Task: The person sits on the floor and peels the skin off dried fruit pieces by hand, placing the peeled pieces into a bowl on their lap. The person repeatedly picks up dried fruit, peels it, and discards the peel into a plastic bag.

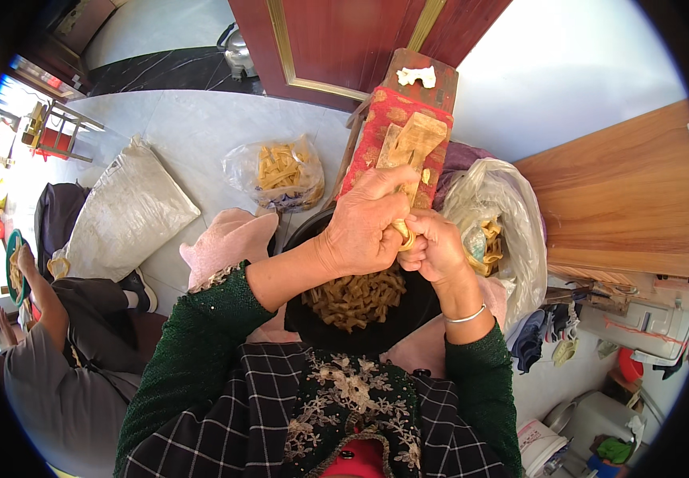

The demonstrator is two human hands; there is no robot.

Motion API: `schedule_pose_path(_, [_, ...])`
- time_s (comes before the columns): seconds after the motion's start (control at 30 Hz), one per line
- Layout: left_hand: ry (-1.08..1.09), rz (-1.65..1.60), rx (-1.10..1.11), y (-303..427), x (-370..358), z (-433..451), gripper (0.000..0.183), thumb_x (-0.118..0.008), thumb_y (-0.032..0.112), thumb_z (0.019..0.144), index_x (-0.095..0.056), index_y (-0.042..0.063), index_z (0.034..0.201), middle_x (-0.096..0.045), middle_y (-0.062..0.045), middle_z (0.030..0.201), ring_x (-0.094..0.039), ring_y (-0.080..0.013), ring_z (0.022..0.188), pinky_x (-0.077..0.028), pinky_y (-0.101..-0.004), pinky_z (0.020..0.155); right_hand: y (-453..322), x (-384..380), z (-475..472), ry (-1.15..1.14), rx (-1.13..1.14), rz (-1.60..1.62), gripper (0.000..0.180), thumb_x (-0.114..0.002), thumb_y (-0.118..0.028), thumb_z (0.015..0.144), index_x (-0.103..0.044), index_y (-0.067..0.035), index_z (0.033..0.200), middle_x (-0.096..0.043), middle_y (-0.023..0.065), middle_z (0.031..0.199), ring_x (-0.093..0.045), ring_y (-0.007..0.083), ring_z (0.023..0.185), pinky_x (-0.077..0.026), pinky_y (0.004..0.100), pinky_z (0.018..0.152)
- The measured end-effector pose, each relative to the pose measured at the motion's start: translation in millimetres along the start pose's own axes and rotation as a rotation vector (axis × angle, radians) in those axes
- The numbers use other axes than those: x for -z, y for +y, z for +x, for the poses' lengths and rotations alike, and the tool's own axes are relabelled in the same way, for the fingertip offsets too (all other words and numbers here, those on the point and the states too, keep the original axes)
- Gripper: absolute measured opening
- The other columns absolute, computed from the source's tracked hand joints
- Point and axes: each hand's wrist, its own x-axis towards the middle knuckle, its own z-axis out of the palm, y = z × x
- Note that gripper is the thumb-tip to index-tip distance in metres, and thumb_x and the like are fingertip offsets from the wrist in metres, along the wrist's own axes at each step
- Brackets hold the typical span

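My left hand [368, 221] is closed around the near end of a wooden hand tool [421, 138], perhaps a lever-type cutter; any blade is hidden. The tool lies along a wooden bench [443, 74], over a red patterned cloth [374, 128]. Against it, my right hand [437, 245] pinches a folded bundle of pale yellow strips [405, 234], mostly covered by my fingers. Below both hands a black tub [374, 340] sits at my lap, holding a heap of chopped brown pieces [350, 299]. A small yellow scrap [426, 175] rests beside the tool.
A plastic bag of yellow strips [282, 170] stands on the floor to the left, near a stuffed white sack [129, 209]. At right, a large clear bag [518, 227] holds more strips. Another person [64, 370] sits at left with a green-rimmed container [16, 269]. A wooden panel [619, 191] stands at right.
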Motion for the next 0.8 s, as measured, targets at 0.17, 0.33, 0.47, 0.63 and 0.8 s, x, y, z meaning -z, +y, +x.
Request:
schedule_pose_path(0.17, [-0.093,0.084,-0.052,-2.5,3.5,-6.7,0.015,-0.048,-0.007,0.069,-0.049,0.003,0.081,-0.055,-0.013,0.073,-0.055,-0.0304,0.061,-0.046,-0.0328,0.055,-2.8,-3.6,-1.4,0.071,0.122,-0.382,0.013,-0.056,-0.016,0.084,-0.056,-0.003,0.08,-0.041,-0.0033,0.058,-0.033,0.0064,0.045,-0.025,0.0218,0.041])
schedule_pose_path(0.33, [-0.084,-0.198,0.456,-0.9,2.2,-4.5,0.006,-0.049,-0.002,0.08,-0.048,0.002,0.083,-0.053,-0.01,0.065,-0.054,-0.0178,0.059,-0.044,-0.0309,0.053,8.7,-2.3,6.3,0.232,0.743,-1.036,0.011,-0.064,-0.011,0.087,-0.058,-0.001,0.086,-0.054,-0.001,0.066,-0.038,0.0036,0.049,-0.032,0.022,0.043])
schedule_pose_path(0.47, [-0.138,-0.141,0.46,-0.9,5.4,4.8,0.004,-0.052,-0.002,0.082,-0.051,0.001,0.083,-0.053,-0.004,0.063,-0.05,-0.0071,0.057,-0.043,-0.025,0.052,-5.6,11.0,0.8,0.0,0.367,-0.303,0.015,-0.062,-0.014,0.09,-0.061,0.001,0.092,-0.046,-0.0021,0.059,-0.033,0.0045,0.044,-0.029,0.0217,0.041])
schedule_pose_path(0.63, [-0.107,0.058,0.354,-7.7,5.3,1.3,0.006,-0.06,-0.001,0.078,-0.055,0.001,0.08,-0.055,-0.004,0.064,-0.051,-0.0067,0.058,-0.043,-0.0244,0.052,-0.7,16.5,5.2,-0.12,0.305,0.05,0.018,-0.061,-0.017,0.091,-0.061,0.0,0.096,-0.04,-0.0053,0.058,-0.03,0.0036,0.045,-0.028,0.0206,0.041])
schedule_pose_path(0.8, [-0.343,-0.055,0.28,-4.4,15.7,6.7,0.014,-0.067,0.007,0.081,-0.056,-0.001,0.076,-0.055,-0.005,0.062,-0.053,-0.007,0.059,-0.043,-0.0237,0.051,2.2,12.4,6.5,0.073,0.484,-0.325,0.021,-0.06,-0.022,0.092,-0.06,-0.002,0.097,-0.041,-0.0058,0.06,-0.033,0.003,0.047,-0.028,0.0199,0.041])
